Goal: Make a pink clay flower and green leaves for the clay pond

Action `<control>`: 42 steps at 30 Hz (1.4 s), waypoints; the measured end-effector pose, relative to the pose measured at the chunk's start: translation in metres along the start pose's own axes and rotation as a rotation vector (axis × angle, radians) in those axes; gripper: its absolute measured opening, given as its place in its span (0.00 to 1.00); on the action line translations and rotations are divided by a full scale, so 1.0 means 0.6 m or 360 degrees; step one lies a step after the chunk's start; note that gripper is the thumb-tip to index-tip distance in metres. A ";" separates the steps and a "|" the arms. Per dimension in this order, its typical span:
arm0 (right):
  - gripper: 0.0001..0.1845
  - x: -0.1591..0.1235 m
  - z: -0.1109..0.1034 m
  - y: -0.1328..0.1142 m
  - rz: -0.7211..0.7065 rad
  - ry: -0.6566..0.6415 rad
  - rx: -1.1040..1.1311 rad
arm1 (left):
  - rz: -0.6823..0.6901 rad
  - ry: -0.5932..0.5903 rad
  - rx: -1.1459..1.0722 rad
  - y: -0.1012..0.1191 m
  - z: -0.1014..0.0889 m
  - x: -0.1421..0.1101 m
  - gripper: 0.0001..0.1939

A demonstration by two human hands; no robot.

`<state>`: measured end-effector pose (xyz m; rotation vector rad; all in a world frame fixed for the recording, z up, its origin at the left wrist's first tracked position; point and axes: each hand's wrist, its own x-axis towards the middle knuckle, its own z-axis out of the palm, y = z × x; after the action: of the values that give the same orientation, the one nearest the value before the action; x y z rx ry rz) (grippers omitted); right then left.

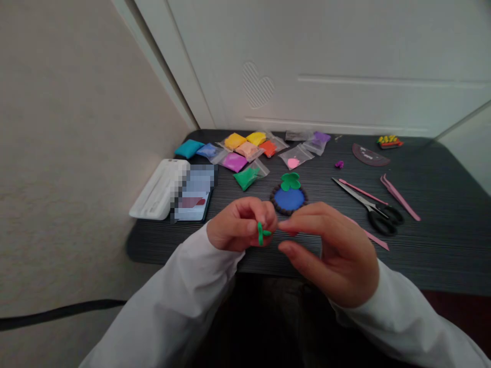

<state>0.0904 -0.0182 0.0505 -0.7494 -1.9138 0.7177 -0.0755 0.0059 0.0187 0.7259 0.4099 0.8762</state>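
Observation:
My left hand [242, 225] pinches a small green piece of modelling clay [261, 233] between thumb and fingers. The clay has a thin upright part and a short stub pointing right. Just to the right is my right hand [332, 250], thumb and forefinger apart, with the fingertips close to the clay but not on it. Beyond the hands lies a blue clay disc [288, 200] with a dark beaded rim. A green, petal-shaped clay piece [290, 181] sits on its far edge. A pink strip-like tool [378, 241] shows partly behind my right hand; the rest is hidden.
Bags of coloured clay [245, 179] spread across the back of the dark table [441, 245]. Scissors [370, 207], a thin pink stick [362, 190] and pink tweezers [401, 198] lie right. A phone [194, 197] and a white case [160, 189] are left. A white panel [345, 56] stands behind.

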 end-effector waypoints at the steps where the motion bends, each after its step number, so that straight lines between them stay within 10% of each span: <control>1: 0.14 0.000 0.000 -0.006 -0.0010 -0.0004 -0.0005 | 0.0002 -0.0004 0.0001 -0.002 0.004 0.000 0.08; 16: 0.16 -0.018 -0.006 -0.015 0.0079 0.0152 -0.0070 | 0.0113 0.0187 0.0013 -0.018 0.058 -0.010 0.13; 42: 0.16 -0.028 -0.019 -0.036 0.0180 0.0106 0.0073 | 0.0287 -0.0155 0.0149 -0.022 0.054 -0.010 0.07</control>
<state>0.1029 -0.0428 0.0616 -0.8474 -1.8001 0.7938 -0.0524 -0.0178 0.0320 0.8981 0.3034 0.9912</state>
